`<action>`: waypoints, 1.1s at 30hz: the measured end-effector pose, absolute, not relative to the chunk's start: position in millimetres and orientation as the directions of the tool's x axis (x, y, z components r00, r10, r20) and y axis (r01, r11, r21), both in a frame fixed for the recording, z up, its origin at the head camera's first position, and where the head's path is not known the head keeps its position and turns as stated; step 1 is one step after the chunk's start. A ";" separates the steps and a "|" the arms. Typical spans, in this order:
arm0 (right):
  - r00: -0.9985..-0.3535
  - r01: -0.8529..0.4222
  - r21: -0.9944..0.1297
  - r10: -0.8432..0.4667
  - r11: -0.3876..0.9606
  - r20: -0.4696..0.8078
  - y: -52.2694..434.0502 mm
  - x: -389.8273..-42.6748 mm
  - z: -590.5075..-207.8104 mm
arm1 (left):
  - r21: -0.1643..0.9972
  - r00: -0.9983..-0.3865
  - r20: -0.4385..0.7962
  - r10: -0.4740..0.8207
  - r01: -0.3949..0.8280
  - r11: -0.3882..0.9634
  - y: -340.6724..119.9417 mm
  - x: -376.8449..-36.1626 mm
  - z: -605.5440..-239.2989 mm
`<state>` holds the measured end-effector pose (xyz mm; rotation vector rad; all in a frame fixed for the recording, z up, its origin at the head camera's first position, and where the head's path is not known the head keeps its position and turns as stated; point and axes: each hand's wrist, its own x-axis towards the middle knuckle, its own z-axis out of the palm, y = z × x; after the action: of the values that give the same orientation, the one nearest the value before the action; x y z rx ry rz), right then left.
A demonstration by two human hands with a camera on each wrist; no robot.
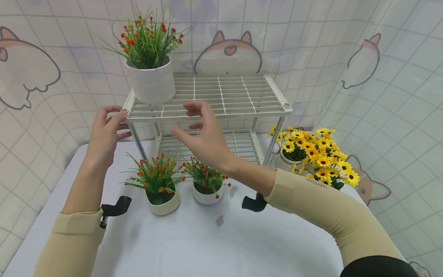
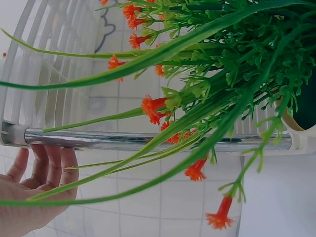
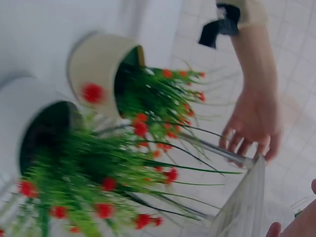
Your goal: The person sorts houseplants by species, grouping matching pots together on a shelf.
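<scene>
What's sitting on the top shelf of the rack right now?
On the top shelf stands only a white pot of red-flowered plants, at its left rear corner. The grid beneath the pot is hidden.

Both arms reach forward in tan sleeves. The left hand (image 1: 105, 132) is raised, fingers loosely bent — the right hand (image 1: 204, 136) hovers open, fingers spread.

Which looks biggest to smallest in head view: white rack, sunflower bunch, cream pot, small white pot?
1. White rack
2. Sunflower bunch
3. Cream pot and small white pot: look alike, so no ranking.
</scene>
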<state>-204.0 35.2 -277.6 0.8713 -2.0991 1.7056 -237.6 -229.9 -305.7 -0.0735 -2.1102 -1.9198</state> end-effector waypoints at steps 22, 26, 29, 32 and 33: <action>-0.911 -0.402 -0.909 -0.141 0.105 0.387 127.6 -158.8 -357.3 | 0.959 -0.957 0.245 -0.158 0.215 0.185 -228.3 -235.6 -305.0; -0.958 -0.285 -0.952 -0.075 0.109 0.278 136.5 -152.8 -381.4 | 0.963 -0.958 0.240 -0.157 0.214 0.161 -227.7 -235.8 -305.2; -0.985 -0.173 -0.979 -0.019 0.108 0.172 140.1 -150.2 -400.9 | 0.963 -0.959 0.237 -0.154 0.211 0.170 -227.7 -235.9 -305.4; -0.998 -0.066 -0.992 0.012 0.108 0.067 140.1 -148.2 -419.4 | 0.962 -0.960 0.234 -0.152 0.205 0.182 -228.7 -236.2 -305.0; -0.999 -0.034 -0.994 0.014 0.105 0.036 139.6 -147.6 -424.9 | 0.961 -0.960 0.234 -0.153 0.204 0.187 -229.0 -236.3 -304.8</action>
<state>-147.6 139.6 -424.9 0.0205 -2.3080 2.0778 -236.3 -229.0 -304.8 -0.0492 -2.1892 -1.8410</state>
